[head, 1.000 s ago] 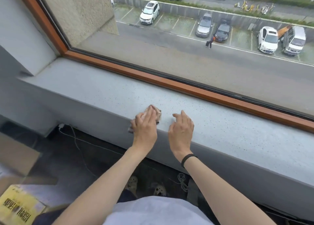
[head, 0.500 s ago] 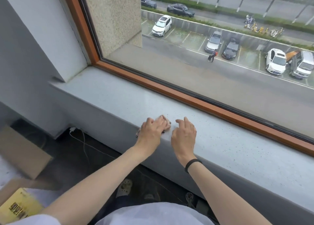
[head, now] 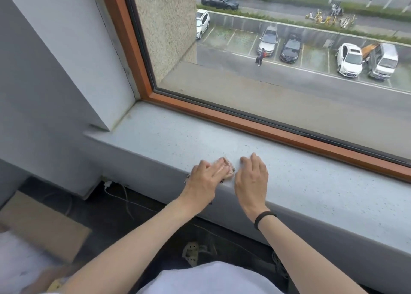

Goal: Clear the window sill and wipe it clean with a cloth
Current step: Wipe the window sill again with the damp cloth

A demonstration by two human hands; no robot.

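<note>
A grey speckled window sill (head: 322,182) runs from the left wall corner to the right edge, under an orange-brown window frame (head: 278,130). A small pinkish patterned cloth (head: 228,170) lies near the sill's front edge. My left hand (head: 205,179) lies flat on the cloth with straight fingers pressing it down. My right hand (head: 252,179), with a black band on the wrist, rests flat on the bare sill just right of the cloth. Most of the cloth is hidden under my left hand.
A white wall (head: 66,60) closes the sill's left end. Below the sill, a white plug and cable (head: 109,186) lie on the dark floor. A cardboard box (head: 44,224) stands at the lower left. My shoes (head: 191,250) show near the sill's base.
The view has swung left and up, bringing the wall corner into sight. Both hands stay flat on the sill near its front edge, the left still on the cloth.
</note>
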